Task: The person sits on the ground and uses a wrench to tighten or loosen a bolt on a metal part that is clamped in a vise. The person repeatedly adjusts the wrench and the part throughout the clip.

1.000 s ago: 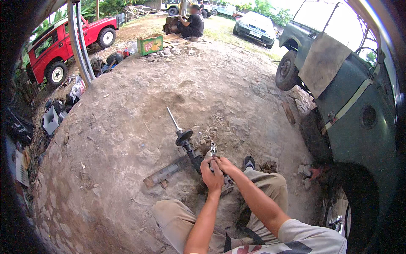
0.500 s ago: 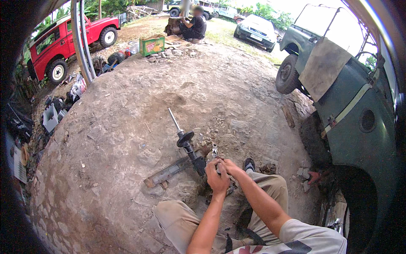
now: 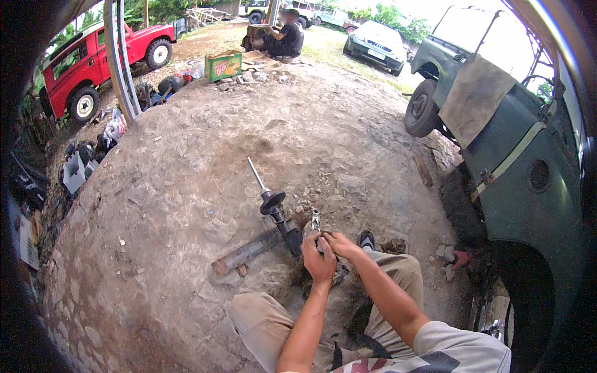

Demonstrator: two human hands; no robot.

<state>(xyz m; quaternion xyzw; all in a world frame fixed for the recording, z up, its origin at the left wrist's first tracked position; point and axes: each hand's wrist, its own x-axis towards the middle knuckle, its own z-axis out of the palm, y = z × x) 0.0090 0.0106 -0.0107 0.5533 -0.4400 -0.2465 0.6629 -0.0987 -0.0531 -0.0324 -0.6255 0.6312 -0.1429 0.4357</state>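
Left hand (image 3: 318,260) and right hand (image 3: 339,244), grips closed on one wrench (image 3: 314,222), beside one strut (image 3: 273,208).

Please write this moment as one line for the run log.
left hand: on strut | right hand: on metal tool | strut: lying on dirt ground, rod away

strut (image 3: 273,205) on ground (image 3: 186,186) before both hands | metal bar (image 3: 249,252) left of hands | truck (image 3: 516,155) right
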